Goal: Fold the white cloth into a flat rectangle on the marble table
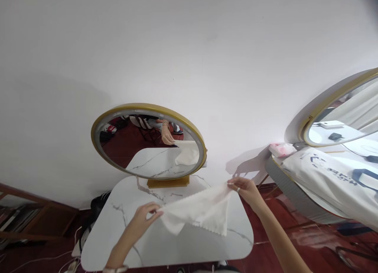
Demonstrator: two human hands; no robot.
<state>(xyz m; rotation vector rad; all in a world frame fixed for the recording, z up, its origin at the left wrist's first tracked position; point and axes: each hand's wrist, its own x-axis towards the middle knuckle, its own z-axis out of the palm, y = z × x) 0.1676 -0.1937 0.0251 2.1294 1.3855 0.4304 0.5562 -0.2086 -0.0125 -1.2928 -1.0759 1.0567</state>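
Observation:
A thin white cloth [203, 212] hangs stretched between both hands above a white marble-patterned table [124, 237]. My left hand [144, 216] pinches the cloth's left corner. My right hand [246, 189], with a ring on one finger, pinches the right corner, a little higher. The cloth's lower edge droops toward the table top. Behind it a round gold-framed mirror [148, 141] stands on a gold base at the table's back edge and reflects a hand and the cloth.
A plain white wall rises behind the mirror. At right stands a second table [295, 186] with another gold-rimmed mirror [339, 111], a white printed bag [330, 174] and a pink packet [280, 149]. The floor is dark red. A black bag [99, 204] and white cables lie at lower left.

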